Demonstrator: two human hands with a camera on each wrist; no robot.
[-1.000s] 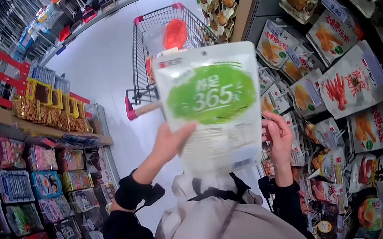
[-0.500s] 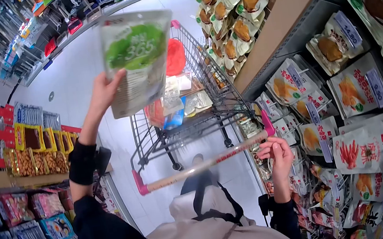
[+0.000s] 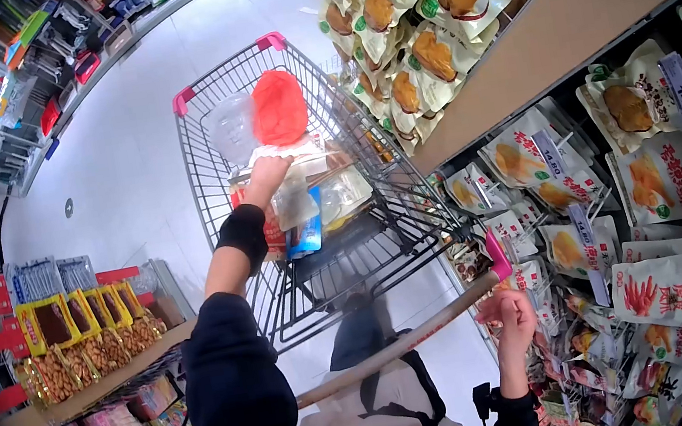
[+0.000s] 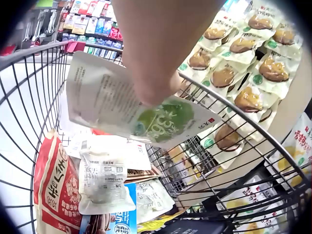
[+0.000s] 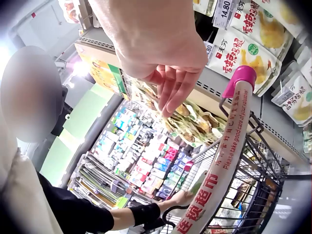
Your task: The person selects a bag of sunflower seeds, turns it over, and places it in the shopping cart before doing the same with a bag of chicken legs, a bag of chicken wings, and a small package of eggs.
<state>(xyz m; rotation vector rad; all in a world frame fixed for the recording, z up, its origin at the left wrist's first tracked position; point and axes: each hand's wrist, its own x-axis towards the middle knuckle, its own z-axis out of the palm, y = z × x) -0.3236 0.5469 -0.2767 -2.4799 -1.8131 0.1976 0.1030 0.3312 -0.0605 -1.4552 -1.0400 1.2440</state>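
Here the left hand [image 3: 265, 177] reaches out over the far part of a wire shopping cart [image 3: 205, 158]. It grasps a white pouch [image 4: 117, 105] with a green oval label. The left wrist view shows the fingers closed on the pouch's upper edge. The pouch hangs tilted inside the basket, above the goods and clear of them.

Beneath the pouch lie a clear packet [image 4: 102, 178], a red printed bag [image 4: 53, 180] to its left, and a blue packet [image 4: 119, 219] at the near edge. A round red-orange bag [image 3: 278, 106] sits farther off, at the far end of the basket, beside a clear plastic container [image 3: 229, 126].

The right hand [image 3: 511, 317] hangs at the near right, just below the pink end cap [image 3: 497, 253] of the cart's push bar [image 3: 396, 346]. Its fingers [image 5: 173, 92] are relaxed and loosely bent, and they grasp nothing. The right wrist view shows a gap between them and the bar.

To the right, a peg wall [image 3: 655, 192] carries hanging snack pouches with price tags. Above it, a brown shelf edge [image 3: 561, 30] bears more pouches [image 3: 410, 26]. To the left, a low shelf [image 3: 85, 326] holds yellow boxes and packets, and white floor [image 3: 130, 156] runs between the two sides.
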